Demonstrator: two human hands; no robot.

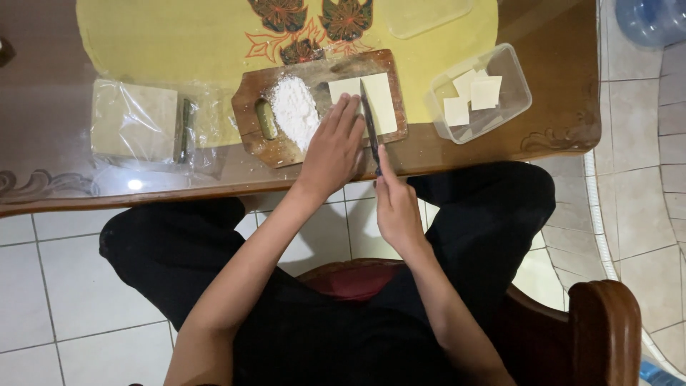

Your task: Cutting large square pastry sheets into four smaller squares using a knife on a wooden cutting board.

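The dough sheet (376, 100) lies on the wooden board (250, 96) beside a flour pile (293, 107), on the worktop (550, 107). The left hand (332, 150) rests flat with fingers spread, pinning the sheet's near edge. The right hand (396, 207) is closed round a knife (369, 121), its blade laid across the sheet. To my eye, a steady press and a straight draw would keep the cut clean. Cut squares (475, 93) sit in a clear tub (514, 71).

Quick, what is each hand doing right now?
Left hand: open, pressed flat on the pale dough sheet on the wooden board.
Right hand: closed around a knife.
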